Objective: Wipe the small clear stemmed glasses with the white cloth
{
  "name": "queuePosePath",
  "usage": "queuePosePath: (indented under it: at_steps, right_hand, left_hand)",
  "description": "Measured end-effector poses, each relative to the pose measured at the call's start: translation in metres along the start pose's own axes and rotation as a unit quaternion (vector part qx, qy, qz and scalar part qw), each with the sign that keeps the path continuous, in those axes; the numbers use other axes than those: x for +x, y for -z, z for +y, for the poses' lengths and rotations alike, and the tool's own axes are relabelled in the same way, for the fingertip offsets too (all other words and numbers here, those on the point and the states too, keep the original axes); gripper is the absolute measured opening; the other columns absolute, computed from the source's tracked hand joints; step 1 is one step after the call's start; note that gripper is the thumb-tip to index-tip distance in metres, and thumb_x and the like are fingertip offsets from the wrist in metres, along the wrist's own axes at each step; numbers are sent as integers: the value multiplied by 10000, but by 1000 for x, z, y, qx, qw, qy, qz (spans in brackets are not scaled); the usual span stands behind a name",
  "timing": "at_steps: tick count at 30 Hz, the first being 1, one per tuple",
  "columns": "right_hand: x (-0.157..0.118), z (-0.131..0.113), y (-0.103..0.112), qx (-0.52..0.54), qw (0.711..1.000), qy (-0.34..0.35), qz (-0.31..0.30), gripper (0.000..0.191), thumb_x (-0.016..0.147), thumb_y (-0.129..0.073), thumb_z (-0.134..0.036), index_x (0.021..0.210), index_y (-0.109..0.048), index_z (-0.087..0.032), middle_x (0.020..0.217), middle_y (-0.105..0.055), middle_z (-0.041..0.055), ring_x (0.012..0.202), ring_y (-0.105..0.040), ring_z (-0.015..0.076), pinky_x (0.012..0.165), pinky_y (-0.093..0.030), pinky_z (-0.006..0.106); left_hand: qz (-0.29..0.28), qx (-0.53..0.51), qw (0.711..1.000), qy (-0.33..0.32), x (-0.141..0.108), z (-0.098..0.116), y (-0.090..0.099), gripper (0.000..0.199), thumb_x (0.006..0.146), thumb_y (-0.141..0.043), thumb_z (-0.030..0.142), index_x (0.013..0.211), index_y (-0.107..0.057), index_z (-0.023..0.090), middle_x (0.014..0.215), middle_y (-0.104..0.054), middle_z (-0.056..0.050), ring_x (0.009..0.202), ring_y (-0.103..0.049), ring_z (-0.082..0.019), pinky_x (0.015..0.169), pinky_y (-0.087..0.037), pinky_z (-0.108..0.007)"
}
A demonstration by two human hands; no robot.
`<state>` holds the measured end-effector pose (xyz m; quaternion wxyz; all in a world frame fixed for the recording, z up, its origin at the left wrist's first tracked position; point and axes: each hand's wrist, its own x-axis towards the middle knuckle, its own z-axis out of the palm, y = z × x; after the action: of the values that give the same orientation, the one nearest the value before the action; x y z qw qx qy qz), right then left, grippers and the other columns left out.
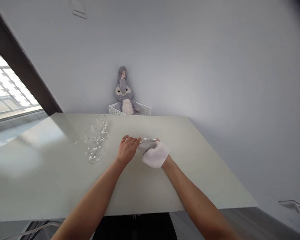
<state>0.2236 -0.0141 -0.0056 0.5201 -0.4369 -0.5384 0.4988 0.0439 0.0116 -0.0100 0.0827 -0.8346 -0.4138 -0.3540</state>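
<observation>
A clear stemmed glass [149,141] lies sideways between my two hands, just above or on the table; which of these I cannot tell. My left hand [127,148] is closed around its left end, where the foot is hidden by the fingers. A white cloth [156,156] drapes over my right hand [167,161] and covers most of it. That hand presses the cloth against the right end of the glass, and a fingertip shows near the rim. To the left, several clear stemmed glasses [93,157] stand upright in a slanting row.
The pale table [195,180] reaches the wall. Behind its far edge, a grey plush rabbit [124,95] sits in a white perforated basket [145,110]. At the left is a dark-framed window [12,88]. A pale cable [46,224] runs below the table's front left.
</observation>
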Motion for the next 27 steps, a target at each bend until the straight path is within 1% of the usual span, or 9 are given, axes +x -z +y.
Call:
queuePosePath:
  at_steps: [5, 7, 12, 14, 18, 20, 22, 24, 27]
  right_hand:
    - [-3, 0, -11, 264, 962, -43, 59, 352, 738, -521, -509, 814, -582, -170, 792, -636, 51, 701, -587, 172, 554, -452, 275]
    - [-3, 2, -18, 302, 951, -32, 56, 280, 712, -590, -439, 809, -569, -177, 785, -629, 33, 680, -579, 157, 535, -438, 254]
    - [-8, 6, -30, 268, 955, -12, 130, 252, 644, -672, -333, 794, -537, -185, 671, -588, -26, 613, -535, 111, 589, -433, 238]
    - [-9, 5, -29, 257, 958, -26, 128, 258, 640, -665, -341, 786, -541, -167, 663, -584, -14, 612, -533, 121, 596, -432, 253]
    - [-3, 3, -17, 223, 964, -22, 144, 272, 654, -631, -382, 772, -554, -149, 676, -588, 6, 601, -528, 133, 589, -421, 269]
    - [0, 3, -9, 156, 972, -22, 174, 283, 651, -621, -409, 736, -555, -147, 630, -565, -3, 563, -498, 124, 552, -399, 258]
    - [2, 5, -5, 55, 982, -24, 178, 300, 647, -610, -437, 689, -557, -145, 593, -541, -8, 539, -466, 118, 520, -371, 248]
    - [1, 7, -4, -44, 989, -21, 142, 315, 653, -595, -459, 657, -562, -146, 584, -531, -6, 539, -450, 118, 509, -349, 242]
    - [-5, 10, -9, -109, 992, -20, 56, 320, 658, -590, -467, 648, -570, -148, 586, -524, -5, 546, -441, 114, 501, -325, 231]
  left_hand:
    - [7, 117, 993, 21, -1, 4, 1, 277, 850, -398, 265, 1041, -578, 176, 720, -613, -86, 729, -551, -204, 737, -331, -367]
    - [-1, 134, 991, 4, -2, 14, 0, 274, 844, -408, 262, 1050, -560, 166, 746, -606, -88, 739, -545, -207, 692, -335, -352]
    - [-16, 107, 994, -12, -4, 56, -10, 208, 813, -412, 177, 944, -567, 136, 766, -576, -91, 721, -515, -203, 651, -344, -343]
    - [-18, 71, 997, -4, -5, 68, -12, 173, 784, -432, 157, 881, -573, 138, 799, -566, -95, 744, -504, -206, 666, -354, -343]
    - [1, -33, 999, 4, -4, 66, -8, 233, 773, -443, 178, 967, -572, 182, 909, -541, -84, 830, -502, -197, 742, -380, -349]
    - [38, -104, 993, 45, -3, 55, -6, 234, 803, -417, 209, 982, -567, 205, 912, -536, -71, 855, -510, -184, 780, -389, -352]
    - [73, -190, 971, 121, 0, 43, -6, 233, 811, -437, 267, 1012, -541, 210, 959, -547, -70, 913, -516, -186, 824, -387, -364]
    - [74, -306, 930, 192, 2, 34, -8, 356, 773, -514, 350, 1100, -472, 215, 1066, -550, -82, 1016, -500, -204, 876, -370, -382]
    - [41, -516, 816, 257, 5, 31, -12, 612, 668, -615, 454, 1174, -380, 204, 1150, -539, -116, 1067, -497, -234, 882, -381, -385]
